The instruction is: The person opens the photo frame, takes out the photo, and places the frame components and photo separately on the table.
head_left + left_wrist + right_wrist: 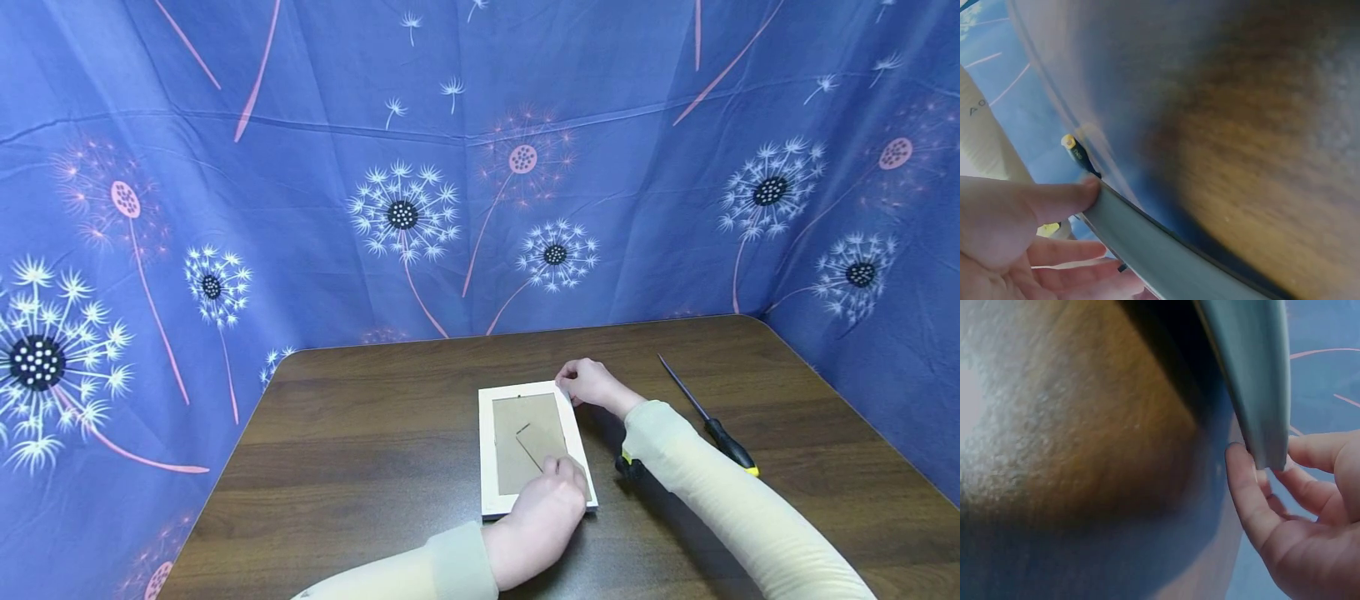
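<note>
A white picture frame [487,450] shows its brown backing board [513,475] uppermost, in the middle of the table. On that board a thin dark L-shaped line [528,451], perhaps a wire or rod, runs toward my left fingers. My left hand [543,517] holds the frame near its lower right corner; the left wrist view has the thumb [1063,199] against the outer edge and the fingers on the back side. My right hand [596,385] pinches the upper right corner, and its fingertips straddle the frame's edge [1260,394] in the right wrist view.
To the right lies a screwdriver [720,433] with a black and yellow handle. Another black and yellow object [628,467] is partly hidden by my right forearm. The brown wooden table [360,417] ends at a blue dandelion-print cloth [300,250] behind and at the sides.
</note>
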